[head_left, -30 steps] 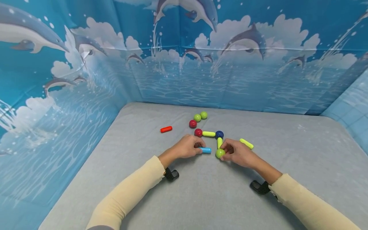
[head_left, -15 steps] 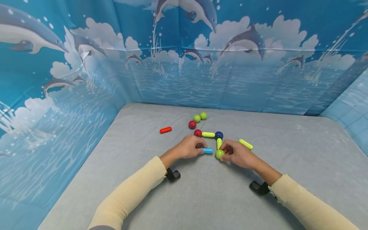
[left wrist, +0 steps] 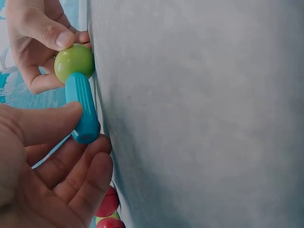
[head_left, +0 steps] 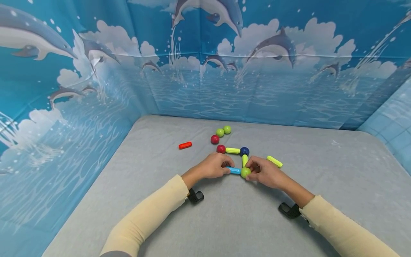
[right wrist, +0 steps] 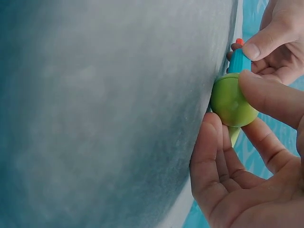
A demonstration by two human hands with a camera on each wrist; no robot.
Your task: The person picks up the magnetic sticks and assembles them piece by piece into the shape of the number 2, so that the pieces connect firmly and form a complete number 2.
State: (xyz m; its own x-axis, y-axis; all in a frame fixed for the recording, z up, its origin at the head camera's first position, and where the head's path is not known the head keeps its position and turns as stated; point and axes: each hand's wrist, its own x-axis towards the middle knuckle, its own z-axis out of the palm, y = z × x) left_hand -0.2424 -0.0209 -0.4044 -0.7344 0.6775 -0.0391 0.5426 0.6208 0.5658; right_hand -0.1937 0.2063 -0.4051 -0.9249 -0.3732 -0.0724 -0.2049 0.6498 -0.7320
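My left hand (head_left: 214, 165) pinches a blue stick (left wrist: 83, 104) between thumb and fingers. The stick's far end meets a green ball (left wrist: 75, 62), which my right hand (head_left: 265, 172) holds with its thumb and fingertips. From that ball a yellow-green stick (head_left: 245, 160) runs back to a dark blue ball (head_left: 244, 151). Another yellow-green stick (head_left: 232, 150) joins the dark blue ball to a red ball (head_left: 221, 148) just beyond my left hand. In the right wrist view the green ball (right wrist: 232, 100) covers part of the blue stick (right wrist: 239, 61).
A loose red stick (head_left: 185, 145) lies at the left, and a loose yellow-green stick (head_left: 274, 161) beyond my right hand. Farther back sit a second red ball (head_left: 214, 139) and two green balls (head_left: 219, 132). A dolphin-print curtain (head_left: 205, 89) borders the grey cloth-covered table (head_left: 212, 221).
My left hand has moved slightly right, bringing the blue stick from apart to meeting the green ball. My right hand stays nearly still on the ball.
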